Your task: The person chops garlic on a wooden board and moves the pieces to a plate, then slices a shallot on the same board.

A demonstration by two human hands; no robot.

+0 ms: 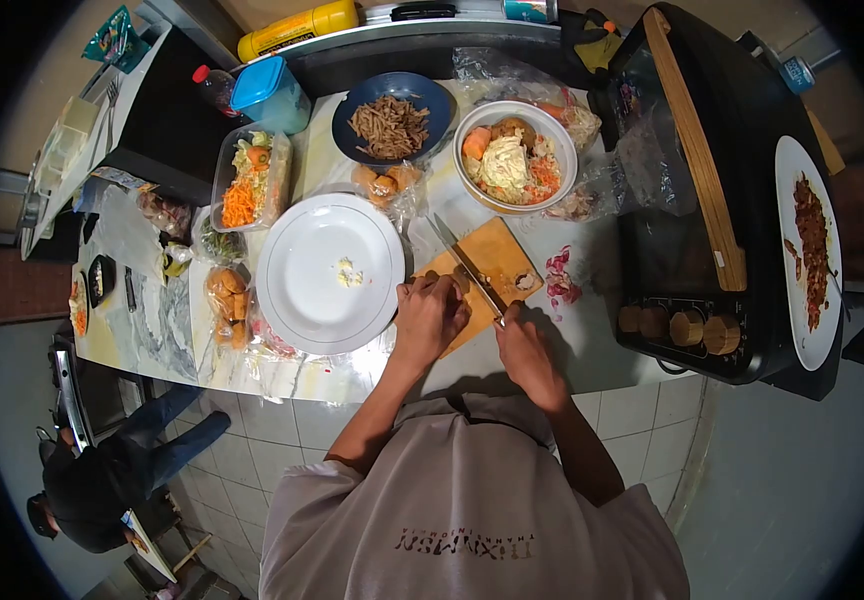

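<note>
My right hand (529, 355) is closed round the handle of a kitchen knife (470, 262), whose blade points away from me across a wooden cutting board (504, 248). On the board's left side rests my left hand (434, 318), fingers curled and pressed together; whatever they may hold is hidden. A small brownish piece (525, 282) lies near the board's right corner. Just beyond that edge, reddish-purple peels (561, 278) are scattered on the counter. Left of my hands stands a large white plate (292, 290) with a few pale bits in its middle.
Behind the board are a white bowl of vegetables (460, 165) and a dark pan (345, 135) of brown strips. A plastic container (282, 185) and bagged food (228, 295) sit to the left. A black oven (642, 255) borders the right. Another person (102, 490) is at far left.
</note>
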